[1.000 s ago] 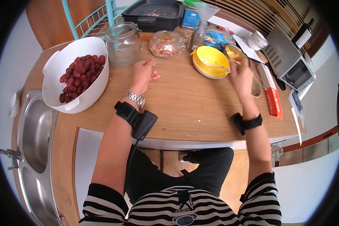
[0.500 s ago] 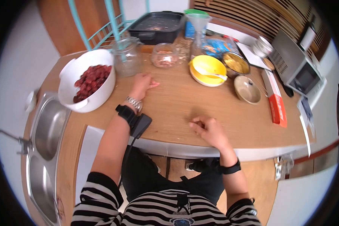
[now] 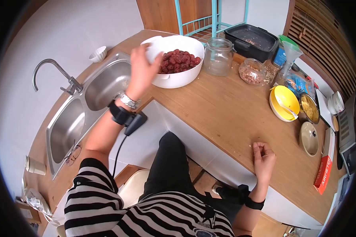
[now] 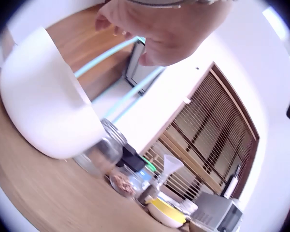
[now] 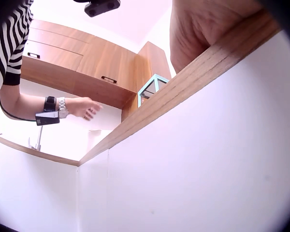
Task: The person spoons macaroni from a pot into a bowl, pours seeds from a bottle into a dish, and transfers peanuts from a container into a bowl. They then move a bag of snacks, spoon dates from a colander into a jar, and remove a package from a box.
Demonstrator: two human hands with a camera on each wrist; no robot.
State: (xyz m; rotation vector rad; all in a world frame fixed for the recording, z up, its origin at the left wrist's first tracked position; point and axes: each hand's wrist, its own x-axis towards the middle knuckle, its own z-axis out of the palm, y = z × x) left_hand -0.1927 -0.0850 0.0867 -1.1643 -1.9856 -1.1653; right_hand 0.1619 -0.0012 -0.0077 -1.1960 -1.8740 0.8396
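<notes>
A large white basin (image 3: 177, 80) holds a heap of dark red dried dates (image 3: 178, 62). Over its left side is my left hand (image 3: 143, 70), with fingers spread and nothing held. The left wrist view has this hand (image 4: 157, 34) above the basin's white wall (image 4: 48, 96). Close to the counter's front edge, my right hand (image 3: 264, 160) rests with loosely curled fingers and no object showing in it. In the right wrist view only part of the right hand (image 5: 203, 31) shows above the wooden edge.
Right of the basin stand a glass jar (image 3: 218, 59), a small jar of nuts (image 3: 252, 72) and a black pan (image 3: 252, 41). Farther right are a yellow bowl (image 3: 285, 98), a beige bowl (image 3: 309, 139) and a red-and-white box (image 3: 324, 166). A double sink (image 3: 106, 89) lies at left.
My left hand has moved from the counter near the glass jar to over the basin. The right hand has come back from the bowls to the counter's front edge. The view has turned left.
</notes>
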